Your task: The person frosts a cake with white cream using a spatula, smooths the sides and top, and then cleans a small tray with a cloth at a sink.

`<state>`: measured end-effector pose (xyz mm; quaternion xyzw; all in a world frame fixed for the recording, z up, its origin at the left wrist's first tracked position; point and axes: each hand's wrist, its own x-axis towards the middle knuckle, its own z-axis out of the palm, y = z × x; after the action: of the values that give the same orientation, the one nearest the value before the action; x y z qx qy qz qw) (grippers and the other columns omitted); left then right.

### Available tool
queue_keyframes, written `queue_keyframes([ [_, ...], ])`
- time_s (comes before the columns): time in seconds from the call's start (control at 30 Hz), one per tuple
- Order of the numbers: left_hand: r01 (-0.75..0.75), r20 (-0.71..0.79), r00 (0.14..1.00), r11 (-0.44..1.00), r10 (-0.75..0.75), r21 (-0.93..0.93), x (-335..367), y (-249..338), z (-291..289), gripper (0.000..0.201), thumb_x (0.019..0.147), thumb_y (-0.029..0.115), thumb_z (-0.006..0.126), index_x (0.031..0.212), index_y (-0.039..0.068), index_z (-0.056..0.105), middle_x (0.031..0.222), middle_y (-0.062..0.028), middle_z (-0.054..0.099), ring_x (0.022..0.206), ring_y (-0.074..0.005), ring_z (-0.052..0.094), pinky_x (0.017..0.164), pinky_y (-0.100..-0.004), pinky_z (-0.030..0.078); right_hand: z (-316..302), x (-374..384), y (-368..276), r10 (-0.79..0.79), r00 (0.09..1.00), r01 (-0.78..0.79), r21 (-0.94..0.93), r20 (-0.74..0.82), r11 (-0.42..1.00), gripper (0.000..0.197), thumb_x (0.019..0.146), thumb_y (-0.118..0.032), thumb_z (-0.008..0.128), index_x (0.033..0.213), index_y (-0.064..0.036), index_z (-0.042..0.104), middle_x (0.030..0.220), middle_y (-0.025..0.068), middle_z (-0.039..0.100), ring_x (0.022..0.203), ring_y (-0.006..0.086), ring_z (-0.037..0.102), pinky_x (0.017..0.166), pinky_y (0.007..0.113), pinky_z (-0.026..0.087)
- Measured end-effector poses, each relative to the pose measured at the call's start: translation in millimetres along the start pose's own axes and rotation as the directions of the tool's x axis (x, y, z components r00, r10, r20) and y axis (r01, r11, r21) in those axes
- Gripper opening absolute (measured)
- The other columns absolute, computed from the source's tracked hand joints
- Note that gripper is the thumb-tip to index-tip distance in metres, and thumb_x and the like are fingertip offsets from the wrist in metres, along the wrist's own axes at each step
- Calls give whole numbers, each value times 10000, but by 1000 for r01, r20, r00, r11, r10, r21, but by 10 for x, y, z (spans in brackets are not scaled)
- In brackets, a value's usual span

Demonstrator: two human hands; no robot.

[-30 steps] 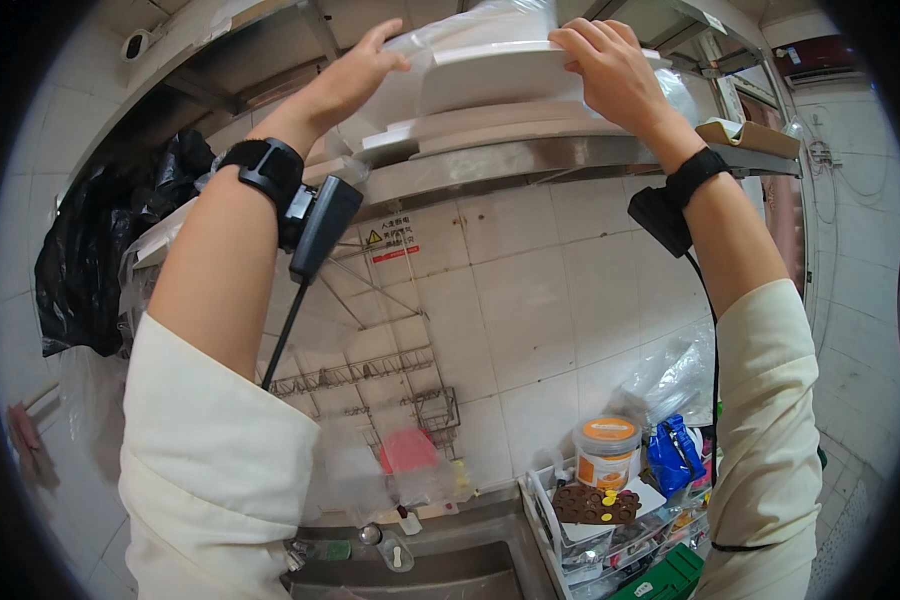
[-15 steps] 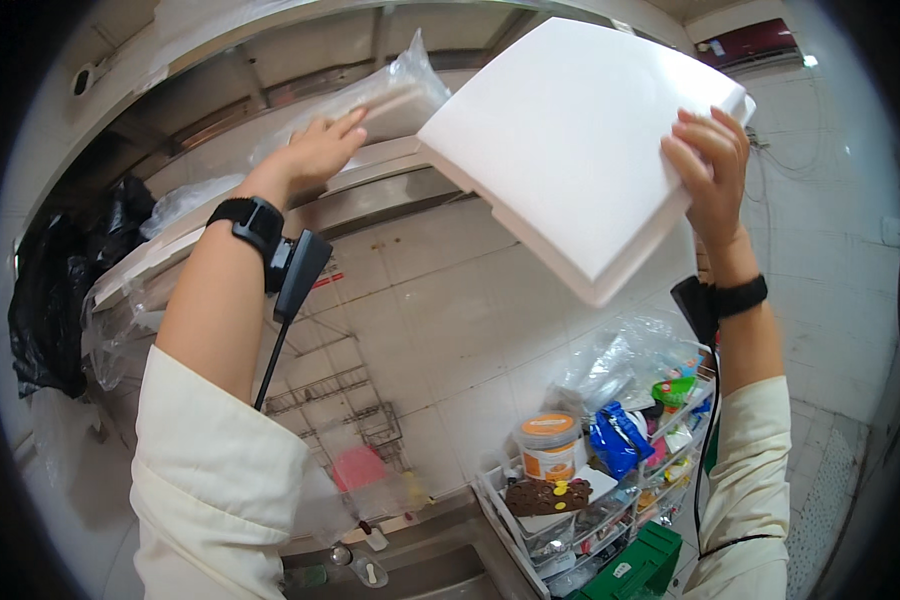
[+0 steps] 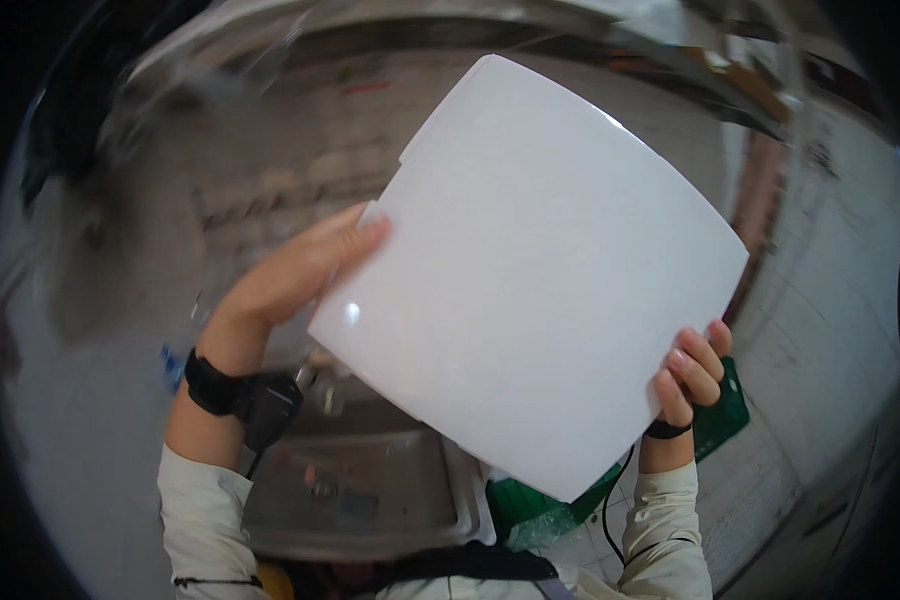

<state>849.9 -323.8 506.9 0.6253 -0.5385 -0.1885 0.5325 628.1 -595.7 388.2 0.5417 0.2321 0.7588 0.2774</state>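
Note:
A large white square lid (image 3: 550, 270), smooth and glossy with shallow sides, is held up tilted before me. At its left edge, my left hand (image 3: 315, 262) grips it with the thumb on the face; the other fingers are mostly hidden behind. My right hand (image 3: 692, 375) is closed round the lower right edge, fingertips on the face and the palm hidden behind. The lid covers much of what lies beyond it.
Below the lid is a metal sink (image 3: 360, 490) with small things in it. Green crates (image 3: 720, 410) stand at the lower right beside the tiled floor (image 3: 770, 470). A shelf edge (image 3: 390, 25) runs along the top. The wall area is blurred.
My left hand has come down from the shelf and taken hold of the lid's left edge. The lid is lower and nearer, still in my right hand. The view has tipped downward.

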Motion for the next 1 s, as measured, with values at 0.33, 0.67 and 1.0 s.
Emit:
queue_keyframes([
  [0.33,64,-850,511,992,-125,-107,-2703,-658,961,352,920,317,544,1111,25,496,999,-27,564,900,-78,510,805,-234,415,736,-123,-1216,46,812,-452,577,582,680,401,821,31,503,1206,-74,535,1249,136,547,1241,305,438,1041,464,275],
  [0.67,467,-978,-198,884,65,-36,-4408,-401,2613,313,922,279,553,1094,24,491,938,-45,588,867,-92,514,760,-240,422,-33,1558,-3775,-433,893,-231,952,125,-200,638,831,-411,544,1372,-118,375,1462,99,281,1349,317,239,1053,554,187],
  [1.0,368,-596,-752,929,281,-26,-5899,407,4158,288,932,230,524,1113,13,469,1018,-62,568,911,-78,504,810,-245,414,-670,3171,-5540,-121,991,-113,874,62,-473,624,942,-458,335,1407,-46,281,1475,180,217,1362,391,170,1057,570,137],
])
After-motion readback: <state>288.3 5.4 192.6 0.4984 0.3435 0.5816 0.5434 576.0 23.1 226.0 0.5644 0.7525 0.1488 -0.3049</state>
